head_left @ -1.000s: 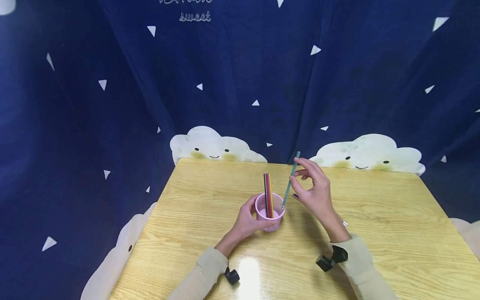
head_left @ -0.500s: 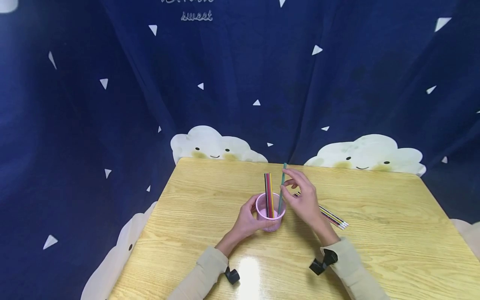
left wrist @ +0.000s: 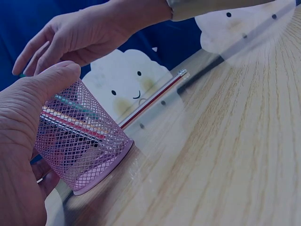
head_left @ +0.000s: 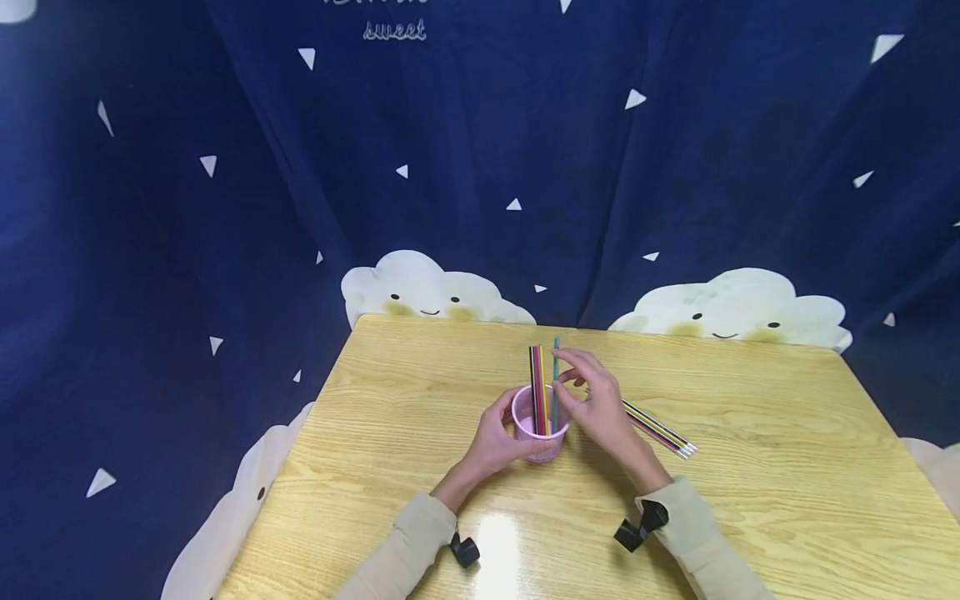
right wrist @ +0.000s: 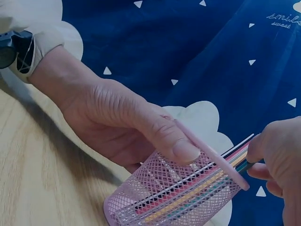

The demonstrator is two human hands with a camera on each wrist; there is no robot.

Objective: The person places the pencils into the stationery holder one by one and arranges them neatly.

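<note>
My left hand (head_left: pixel 491 446) grips a pink mesh pencil cup (left wrist: pixel 94 155) round its side, thumb at the front near the rim. Several pencils (head_left: pixel 537 383), black, red and yellow among them, lean together inside the cup. With thumb and fingertips, my right hand (head_left: pixel 600 408) pinches a teal pencil (head_left: pixel 555 412) near its top. The lower part of this pencil is down inside the cup, to the right of the others. Through the mesh in the right wrist view, the cup (right wrist: pixel 164 188) shows the pencils side by side.
Several striped pencils (head_left: pixel 663 431) lie on the wooden table (head_left: pixel 765 467) right of the cup, partly hidden behind my right hand. A dark blue curtain (head_left: pixel 465 125) with white triangles and smiling clouds hangs behind the table's far edge.
My right hand has moved left and down with the teal pencil, bringing its lower end from the rim into the cup. More of the pencils on the table shows now. The left hand stays put.
</note>
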